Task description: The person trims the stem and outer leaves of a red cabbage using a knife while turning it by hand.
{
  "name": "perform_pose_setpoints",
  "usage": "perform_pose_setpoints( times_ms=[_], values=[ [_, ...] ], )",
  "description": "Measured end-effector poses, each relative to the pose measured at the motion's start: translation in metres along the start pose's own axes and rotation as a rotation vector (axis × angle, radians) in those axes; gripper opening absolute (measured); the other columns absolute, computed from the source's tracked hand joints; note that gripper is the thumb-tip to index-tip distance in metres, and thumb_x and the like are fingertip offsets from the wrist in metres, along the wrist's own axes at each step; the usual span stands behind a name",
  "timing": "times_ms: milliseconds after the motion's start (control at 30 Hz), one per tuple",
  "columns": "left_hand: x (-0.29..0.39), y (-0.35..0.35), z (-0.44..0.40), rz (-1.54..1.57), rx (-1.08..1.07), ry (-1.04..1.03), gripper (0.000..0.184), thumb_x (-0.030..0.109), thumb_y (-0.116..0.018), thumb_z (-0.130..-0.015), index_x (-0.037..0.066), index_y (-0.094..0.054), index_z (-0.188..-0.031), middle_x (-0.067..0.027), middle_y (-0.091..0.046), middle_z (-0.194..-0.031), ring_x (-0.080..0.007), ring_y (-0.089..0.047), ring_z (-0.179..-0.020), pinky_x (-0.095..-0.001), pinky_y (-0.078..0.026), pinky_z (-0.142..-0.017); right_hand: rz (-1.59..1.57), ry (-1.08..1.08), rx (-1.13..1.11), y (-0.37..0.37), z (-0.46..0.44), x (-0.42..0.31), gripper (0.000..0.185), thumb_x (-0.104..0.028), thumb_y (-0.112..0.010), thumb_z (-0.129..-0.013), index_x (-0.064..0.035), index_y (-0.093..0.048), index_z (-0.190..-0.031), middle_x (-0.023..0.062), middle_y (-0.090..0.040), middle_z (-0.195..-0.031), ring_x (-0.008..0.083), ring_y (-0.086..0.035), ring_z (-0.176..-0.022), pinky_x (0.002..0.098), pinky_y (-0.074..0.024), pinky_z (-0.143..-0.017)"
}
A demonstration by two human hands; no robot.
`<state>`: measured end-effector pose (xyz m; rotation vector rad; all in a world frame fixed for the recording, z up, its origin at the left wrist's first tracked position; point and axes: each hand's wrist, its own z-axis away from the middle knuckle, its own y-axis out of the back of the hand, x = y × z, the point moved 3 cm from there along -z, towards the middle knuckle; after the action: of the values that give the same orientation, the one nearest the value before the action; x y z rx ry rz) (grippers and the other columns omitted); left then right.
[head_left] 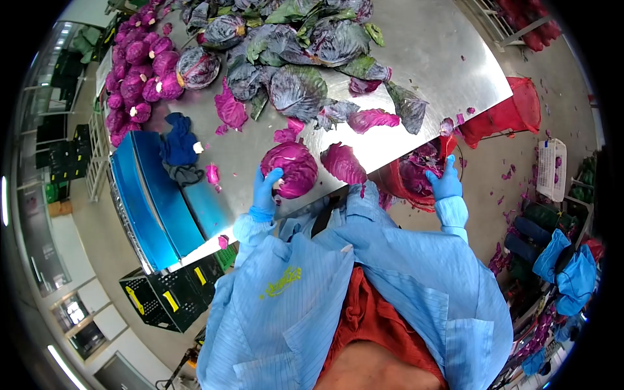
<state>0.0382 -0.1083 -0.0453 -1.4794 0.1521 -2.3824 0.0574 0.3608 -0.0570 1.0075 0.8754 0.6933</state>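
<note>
A peeled red cabbage (292, 168) rests near the front edge of the metal table, and my blue-gloved left hand (264, 190) grips its left side with the thumb over it. Just right of the cabbage lies a loose purple leaf (343, 163). My gloved right hand (446, 180) is past the table's edge, thumb and a finger apart and nothing seen in it. Below and left of it, a red mesh bag (398, 184) hangs by the table with purple leaf scraps (419, 170) inside.
Trimmed cabbages (138, 55) are piled at the back left. Dark outer leaves (296, 91) and untrimmed heads cover the far table (448, 39). A blue metal box (159, 195) and dark blue cloth (178, 140) lie left. Another red bag (504, 114) stands beyond the right edge.
</note>
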Motion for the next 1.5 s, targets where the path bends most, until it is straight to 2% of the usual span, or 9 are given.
perform_pose_setpoints(
  times_ms=[167, 267, 433, 533, 667, 733, 867, 1033, 1500],
  values=[
    [-0.005, -0.009, -0.015, -0.483, -0.068, -0.165, 0.083, 0.026, -0.086, -0.067, -0.002, -0.043, -0.132, -0.0144, -0.053, -0.123, -0.0233, -0.054, -0.113, -0.0357, -0.043, -0.099, -0.579, 0.404, -0.227, -0.055, 0.016, -0.108, 0.074, -0.019, -0.077, -0.077, -0.0104, -0.043, -0.142, 0.0186, -0.056, -0.127, 0.0268, -0.055, -0.118, 0.0349, -0.0452, -0.096],
    [-0.001, -0.025, -0.011, -0.700, -0.084, -0.257, 0.095, 0.035, -0.090, -0.059, -0.001, -0.042, -0.133, -0.0159, -0.049, -0.122, -0.0281, -0.052, -0.114, -0.0386, -0.041, -0.100, -0.322, 0.395, -0.330, -0.073, 0.032, -0.176, 0.092, -0.024, -0.076, -0.076, -0.0166, -0.022, -0.150, 0.0230, -0.040, -0.138, 0.0462, -0.056, -0.107, 0.0453, -0.0483, -0.090],
    [-0.004, -0.031, -0.001, -0.822, -0.068, -0.353, 0.101, 0.037, -0.090, -0.055, 0.000, -0.041, -0.135, -0.0168, -0.047, -0.119, -0.0315, -0.050, -0.112, -0.0406, -0.040, -0.101, -0.517, 0.447, -0.258, -0.126, 0.008, -0.141, 0.035, -0.021, -0.067, -0.083, -0.0031, -0.061, -0.112, 0.0233, -0.065, -0.103, 0.0390, -0.062, -0.099, 0.0423, -0.0498, -0.085],
    [-0.002, -0.035, 0.000, -0.815, -0.067, -0.375, 0.101, 0.036, -0.090, -0.055, 0.001, -0.040, -0.136, -0.0167, -0.046, -0.122, -0.0313, -0.050, -0.113, -0.0403, -0.040, -0.101, -0.580, 0.269, -0.269, -0.088, 0.001, -0.086, 0.034, -0.018, -0.067, -0.083, 0.0013, -0.062, -0.110, 0.0236, -0.065, -0.109, 0.0377, -0.062, -0.103, 0.0411, -0.0493, -0.087],
    [-0.002, -0.029, -0.001, -0.863, -0.097, -0.383, 0.101, 0.034, -0.090, -0.055, 0.002, -0.040, -0.137, -0.0169, -0.045, -0.124, -0.0315, -0.049, -0.116, -0.0402, -0.040, -0.102, -0.169, 0.044, -0.080, -0.036, -0.001, -0.011, 0.061, -0.018, -0.074, -0.078, -0.0040, -0.048, -0.131, 0.0211, -0.054, -0.121, 0.0375, -0.059, -0.108, 0.0420, -0.0497, -0.090],
    [0.003, -0.030, -0.002, -0.877, -0.128, -0.364, 0.101, 0.033, -0.090, -0.055, 0.003, -0.040, -0.138, -0.0171, -0.045, -0.124, -0.0317, -0.049, -0.117, -0.0399, -0.039, -0.103, -0.239, 0.225, 0.008, -0.012, 0.007, -0.025, 0.069, -0.021, -0.077, -0.077, -0.0048, -0.044, -0.135, 0.0213, -0.050, -0.126, 0.0366, -0.058, -0.110, 0.0419, -0.0495, -0.090],
    [0.013, -0.035, -0.012, -0.930, -0.238, -0.374, 0.101, 0.032, -0.090, -0.054, 0.004, -0.041, -0.138, -0.0178, -0.045, -0.125, -0.0328, -0.048, -0.118, -0.0396, -0.039, -0.104, -0.764, 0.613, -0.334, -0.038, 0.025, -0.128, 0.092, -0.027, -0.082, -0.071, -0.0092, -0.032, -0.146, 0.0201, -0.048, -0.129, 0.0382, -0.055, -0.114, 0.0406, -0.0478, -0.094],
    [0.026, -0.039, -0.011, -0.979, -0.293, -0.295, 0.102, 0.031, -0.089, -0.054, 0.004, -0.040, -0.139, -0.0188, -0.045, -0.126, -0.0345, -0.047, -0.120, -0.0399, -0.039, -0.105, -0.460, 0.936, -0.567, -0.067, 0.049, -0.228, 0.096, -0.034, -0.079, -0.071, -0.0143, -0.025, -0.148, 0.0184, -0.044, -0.127, 0.0379, -0.056, -0.110, 0.0412, -0.0493, -0.091],
    [0.027, -0.038, -0.017, -0.955, -0.326, -0.304, 0.103, 0.030, -0.088, -0.052, 0.002, -0.040, -0.139, -0.0199, -0.045, -0.127, -0.0354, -0.047, -0.120, -0.0394, -0.038, -0.105, -0.095, 0.889, -0.531, -0.056, 0.063, -0.250, 0.088, -0.025, -0.067, -0.076, 0.0024, -0.020, -0.145, 0.0251, -0.046, -0.117, 0.0391, -0.063, -0.084, 0.0467, -0.0525, -0.070]
  ],
)
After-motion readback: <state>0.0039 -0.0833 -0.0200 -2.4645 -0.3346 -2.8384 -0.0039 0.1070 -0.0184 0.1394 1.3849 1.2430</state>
